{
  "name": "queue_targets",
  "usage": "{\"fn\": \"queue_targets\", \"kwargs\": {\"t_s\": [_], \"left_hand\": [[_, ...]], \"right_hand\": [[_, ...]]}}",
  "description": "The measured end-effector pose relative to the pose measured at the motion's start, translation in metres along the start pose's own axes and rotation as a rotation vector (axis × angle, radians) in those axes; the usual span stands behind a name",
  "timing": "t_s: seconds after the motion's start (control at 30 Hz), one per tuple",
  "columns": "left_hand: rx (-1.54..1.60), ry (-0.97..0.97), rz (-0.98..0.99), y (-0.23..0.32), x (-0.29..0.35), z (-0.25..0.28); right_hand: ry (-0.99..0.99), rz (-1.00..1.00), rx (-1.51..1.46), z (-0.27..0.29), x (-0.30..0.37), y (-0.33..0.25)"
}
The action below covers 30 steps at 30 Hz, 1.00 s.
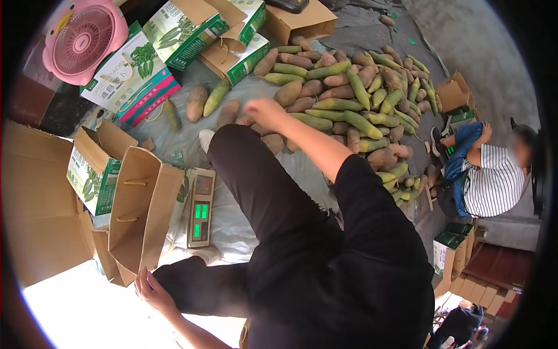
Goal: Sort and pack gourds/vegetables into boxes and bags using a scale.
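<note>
Over the near left side of a heap of radishes (337, 106), green ones mixed with soil-brown ones, my right hand (264, 113) reaches out with its fingers curled down. A brown radish (246, 120) lies right under those fingertips; whatever the fingers hold is hidden. At the lower left, my left hand (154, 294) has its fingers stretched and apart, the tips at the lower corner of a tall, open cardboard box (138, 203) with cord handles. That box leans beside a digital scale (201, 209) with lit green displays. Its contents cannot be seen.
Printed green-and-white boxes (174, 35) stand at the upper left near a pink fan (85, 42). Another box (93, 174) and a large carton (40, 203) are at the left. A person in a striped shirt (494, 180) sits at the right beyond the heap. Grey plastic sheeting (232, 232) covers the floor.
</note>
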<state>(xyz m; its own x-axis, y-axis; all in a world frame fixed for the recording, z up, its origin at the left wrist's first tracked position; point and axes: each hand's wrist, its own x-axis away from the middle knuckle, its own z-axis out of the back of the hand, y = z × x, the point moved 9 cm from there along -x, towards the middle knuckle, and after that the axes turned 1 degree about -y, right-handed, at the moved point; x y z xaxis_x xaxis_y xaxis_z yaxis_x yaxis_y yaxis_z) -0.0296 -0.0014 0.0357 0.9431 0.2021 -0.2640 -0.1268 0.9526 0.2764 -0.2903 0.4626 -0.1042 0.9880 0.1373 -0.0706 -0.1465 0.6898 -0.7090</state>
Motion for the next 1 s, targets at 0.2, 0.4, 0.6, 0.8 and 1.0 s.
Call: {"fn": "queue_targets", "kwargs": {"t_s": [0.2,0.4,0.6,0.8,1.0], "left_hand": [[-0.012,-0.044,0.019,-0.008,-0.002,-0.013],[-0.001,-0.052,-0.044,0.011,-0.015,-0.021],[-0.017,-0.053,-0.116,0.022,-0.021,-0.023],[-0.077,-0.073,-0.084,0.017,-0.022,-0.029],[-0.091,-0.074,-0.046,0.014,-0.021,-0.026]], "right_hand": [[-0.724,-0.287,0.392,-0.135,0.168,0.144],[-0.709,-0.887,-0.251,-0.211,0.331,0.235],[-0.769,-0.758,-0.043,-0.217,0.328,0.231],[-0.608,-0.506,0.162,-0.18,0.28,0.201],[-0.562,-0.494,0.176,-0.17,0.273,0.19]]}}
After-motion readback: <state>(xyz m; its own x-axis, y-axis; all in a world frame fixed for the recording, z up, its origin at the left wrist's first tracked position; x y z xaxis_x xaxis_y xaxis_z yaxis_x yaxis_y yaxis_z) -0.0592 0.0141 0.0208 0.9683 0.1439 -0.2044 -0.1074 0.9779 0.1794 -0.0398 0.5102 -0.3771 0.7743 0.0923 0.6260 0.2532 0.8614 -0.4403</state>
